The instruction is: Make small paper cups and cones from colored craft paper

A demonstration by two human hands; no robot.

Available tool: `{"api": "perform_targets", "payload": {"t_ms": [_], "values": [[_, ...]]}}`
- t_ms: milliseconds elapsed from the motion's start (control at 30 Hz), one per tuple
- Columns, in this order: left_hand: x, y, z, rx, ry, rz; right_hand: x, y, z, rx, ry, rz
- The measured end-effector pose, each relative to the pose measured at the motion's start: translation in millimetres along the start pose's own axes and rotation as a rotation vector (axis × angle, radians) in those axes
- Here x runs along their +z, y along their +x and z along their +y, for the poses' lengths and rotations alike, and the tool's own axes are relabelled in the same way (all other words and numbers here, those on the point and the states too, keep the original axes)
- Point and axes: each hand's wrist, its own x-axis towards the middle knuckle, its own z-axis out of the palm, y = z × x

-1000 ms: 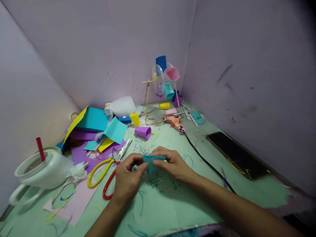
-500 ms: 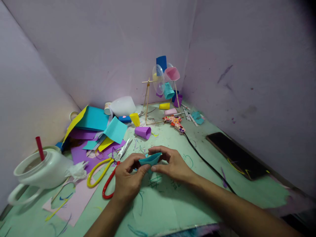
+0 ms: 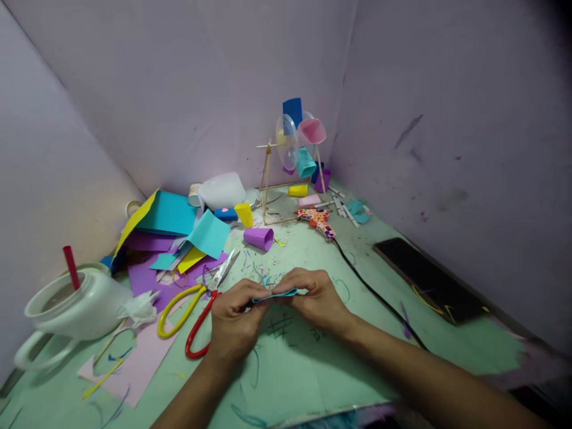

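Observation:
A small turquoise paper cup [image 3: 285, 293], pressed nearly flat, is pinched between both hands above the table. My left hand [image 3: 236, 310] is closed on its left end. The other end is gripped by the thumb and fingers of my right hand [image 3: 315, 298]. Most of the cup's body is hidden behind the fingers. Just left of my left hand lie scissors [image 3: 196, 307] with one yellow and one red handle, blades slightly apart. Beyond the hands, a purple paper cup [image 3: 257, 239] rests on its side, with a yellow paper cup [image 3: 243, 215] near it.
Behind stands a stick frame [image 3: 267, 185] bearing clear discs [image 3: 286, 143] and coloured cups. A patterned glue gun [image 3: 317, 223] trails a black cord [image 3: 375, 292]. At right lies a phone [image 3: 424, 280]; at left are coloured paper sheets [image 3: 172, 214] and a white cut-open container [image 3: 89, 307].
My hands have squeezed the turquoise paper cup, so its wide opening has narrowed to a thin flat edge. The things on the table stay where they were.

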Motion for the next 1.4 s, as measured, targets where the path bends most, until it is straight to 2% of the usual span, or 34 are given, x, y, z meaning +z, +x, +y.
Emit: {"api": "perform_targets", "payload": {"t_ms": [267, 333, 433, 533, 600, 667, 767, 867, 967, 1033, 1100, 1133, 1267, 1333, 1400], "values": [[-5.0, 3, 0, -0.065, 0.024, 0.009, -4, 6, -13, 0.069, -0.023, -0.06], [-6.7, 1, 0, -0.049, 0.028, 0.007, -5, 5, -13, -0.003, 0.008, -0.052], [-8.6, -2, 0, -0.016, 0.052, 0.023, -7, 1, -13, -0.223, -0.039, -0.016], [-6.4, -5, -3, -0.052, 0.029, 0.095, -5, -2, -16, -0.353, -0.183, 0.13], [-2.0, -8, -5, -0.069, 0.061, 0.104, -2, -4, -17, -0.315, -0.268, 0.297], [3.7, -11, -6, -0.032, 0.174, 0.063, 3, -5, -16, -0.262, -0.3, 0.388], [10.7, -12, -6, -0.013, 0.261, -0.064, 11, -7, -13, -0.222, -0.232, 0.272], [11.3, -9, -4, -0.108, 0.088, -0.176, 16, -9, -14, -0.18, -0.144, 0.136], [6.5, -4, -3, -0.19, -0.047, -0.154, 13, -7, -18, -0.16, -0.14, 0.101], [3.4, -2, -3, -0.224, -0.067, -0.132, 6, -3, -21, -0.096, -0.16, 0.195], [1.9, -3, -3, -0.246, -0.086, -0.126, -1, 3, -22, 0.041, -0.168, 0.296], [1.8, -3, -2, -0.259, -0.096, -0.123, -4, 5, -21, 0.115, -0.149, 0.295], [2.9, -3, 0, -0.301, -0.106, -0.099, -7, 9, -17, 0.35, 0.094, 0.034], [3.2, -2, 0, -0.331, -0.068, -0.087, -4, 8, -15, 0.416, 0.185, 0.016], [3.7, -1, 1, -0.376, -0.021, -0.125, -1, 7, -14, 0.434, 0.216, 0.057]]}}
